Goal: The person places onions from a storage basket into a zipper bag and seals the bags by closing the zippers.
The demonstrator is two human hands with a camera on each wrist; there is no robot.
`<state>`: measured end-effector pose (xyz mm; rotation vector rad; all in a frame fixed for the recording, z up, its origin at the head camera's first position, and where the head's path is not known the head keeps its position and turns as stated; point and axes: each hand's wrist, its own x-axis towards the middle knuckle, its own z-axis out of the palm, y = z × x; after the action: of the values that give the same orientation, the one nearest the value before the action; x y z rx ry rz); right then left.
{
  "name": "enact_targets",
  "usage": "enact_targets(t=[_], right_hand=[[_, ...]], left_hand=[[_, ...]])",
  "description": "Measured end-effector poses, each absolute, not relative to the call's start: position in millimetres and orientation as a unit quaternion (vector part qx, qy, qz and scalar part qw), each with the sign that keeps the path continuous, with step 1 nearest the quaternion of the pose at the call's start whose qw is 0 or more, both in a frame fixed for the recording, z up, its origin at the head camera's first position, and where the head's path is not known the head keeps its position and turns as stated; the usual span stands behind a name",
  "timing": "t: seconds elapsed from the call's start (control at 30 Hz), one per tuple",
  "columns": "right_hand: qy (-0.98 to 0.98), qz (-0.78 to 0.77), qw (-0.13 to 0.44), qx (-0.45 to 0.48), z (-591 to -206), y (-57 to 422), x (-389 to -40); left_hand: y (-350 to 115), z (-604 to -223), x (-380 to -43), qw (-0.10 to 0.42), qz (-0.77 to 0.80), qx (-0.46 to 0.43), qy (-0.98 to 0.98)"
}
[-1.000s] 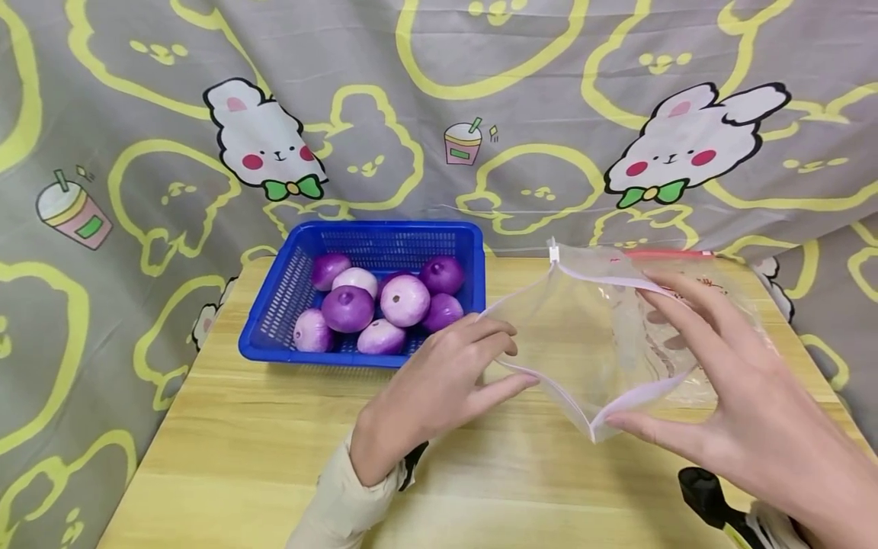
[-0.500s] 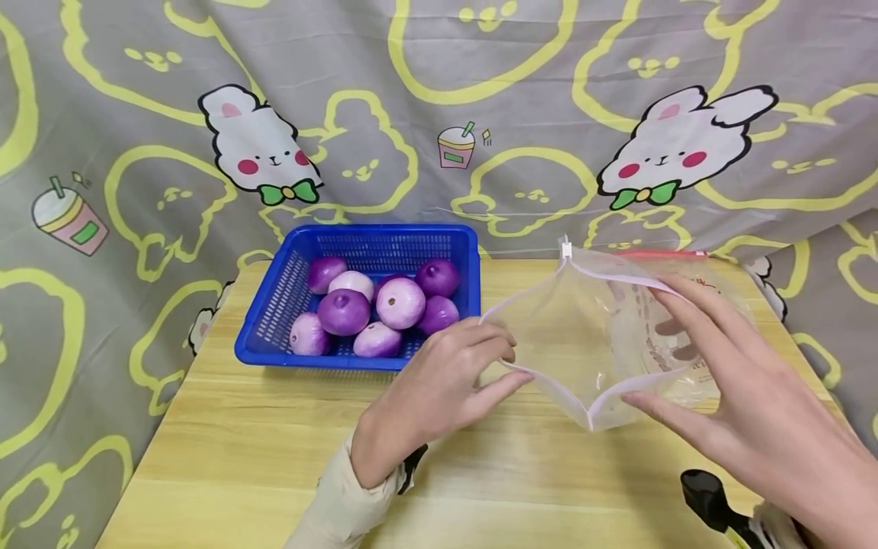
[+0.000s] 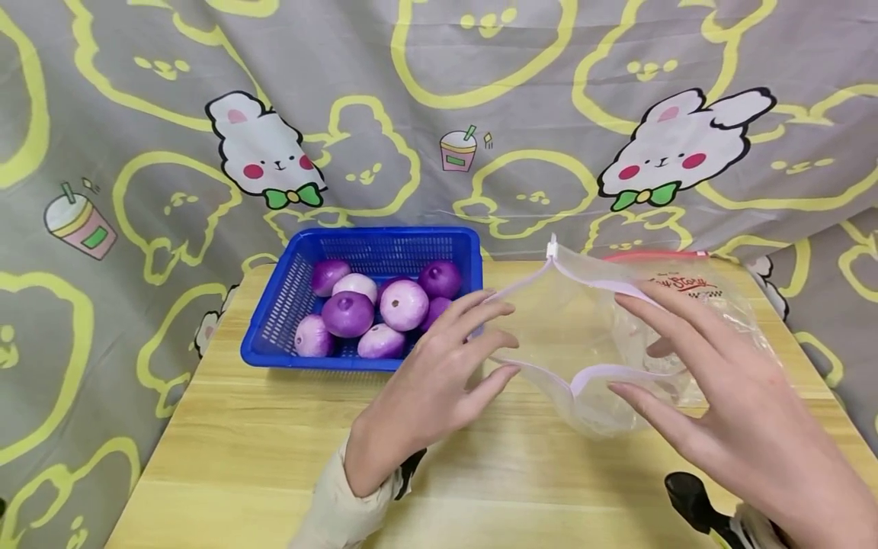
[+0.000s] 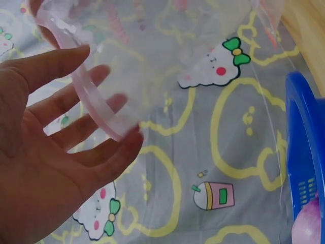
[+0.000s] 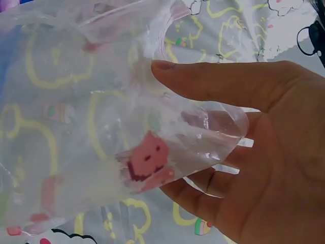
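A clear zip bag (image 3: 569, 320) with a lilac zip edge and white slider (image 3: 552, 250) has its mouth spread wide between both hands. My left hand (image 3: 439, 366) is at the mouth's left corner, its fingers loosely bent. In the left wrist view the thumb (image 4: 66, 61) is on the near side of the bag's edge, the fingers behind it. My right hand (image 3: 727, 389) spans the bag's right side with thumb and fingers far apart. Part of the bag, with a pink printed figure (image 5: 149, 156), reaches between thumb and fingers in the right wrist view.
A blue plastic basket (image 3: 264, 352) of several purple onions (image 3: 348, 314) stands left on the wooden table (image 3: 226, 450). Another clear bag (image 3: 737, 305) with a red zip and red lettering lies at the back right. A patterned grey curtain (image 3: 391, 69) hangs behind the table.
The bag's mouth has changed shape: its near corner has risen and the body bulges below it. My right fingers have shifted left, and my left fingers have spread slightly. The basket stays put.
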<state>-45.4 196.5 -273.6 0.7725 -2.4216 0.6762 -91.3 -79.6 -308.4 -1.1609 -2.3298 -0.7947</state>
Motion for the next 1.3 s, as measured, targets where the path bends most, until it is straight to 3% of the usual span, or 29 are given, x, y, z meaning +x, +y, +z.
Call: enact_targets(t=[0.4,0.9,1.3], right_hand=[[-0.913,0.212,0.212,0.275,-262,199,-45],[-0.929,0.203,0.205,0.233,-263,197,-42],[-0.947,0.189,0.135,0.224,-280,184,-54]], left_hand=[[-83,-314,-102,0.261,-0.388,-0.407,-0.785],[-126,-352,-148,0.206,-0.307,-0.284,-0.884],[-157,-369,-169,0.167,-0.242,-0.231,-0.928]])
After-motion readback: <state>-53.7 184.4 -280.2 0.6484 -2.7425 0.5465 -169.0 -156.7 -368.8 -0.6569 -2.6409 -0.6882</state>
